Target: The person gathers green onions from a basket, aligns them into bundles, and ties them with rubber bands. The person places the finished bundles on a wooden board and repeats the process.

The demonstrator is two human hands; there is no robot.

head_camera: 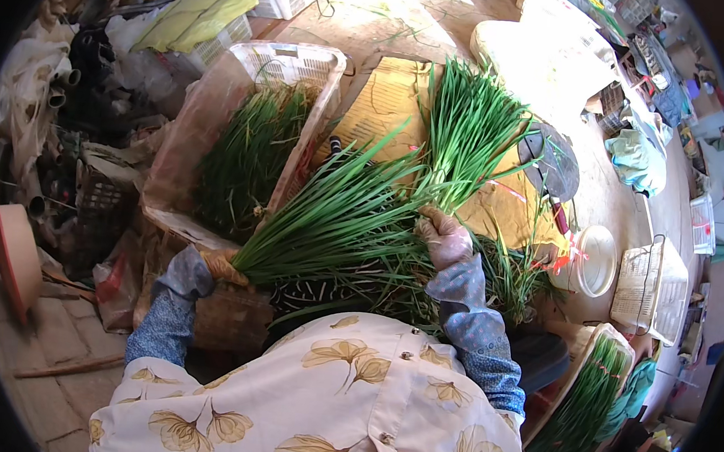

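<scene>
My left hand (225, 267), in a worn glove, is closed round the base of a fanned bunch of long green leaves (330, 224), which look like Chinese chives. Their tips point up and to the right, across my lap. My right hand (444, 235), gloved too, has its fingers curled at the lower end of a second, upright bunch of leaves (469, 133); whether it grips that bunch or just a few stalks, I cannot tell. This second bunch lies on a yellow woven sack (387, 95). Loose leaves and trimmings (405, 286) cover my lap between both hands.
Left stands a plastic crate (183, 131) holding more leaves. On the right are a dark round disc (549, 160), a dark red handle (560, 218), a white bucket (597, 261), a white basket (638, 289) and a crate of tied green bunches (583, 399). A red-rimmed basin (19, 259) stands far left.
</scene>
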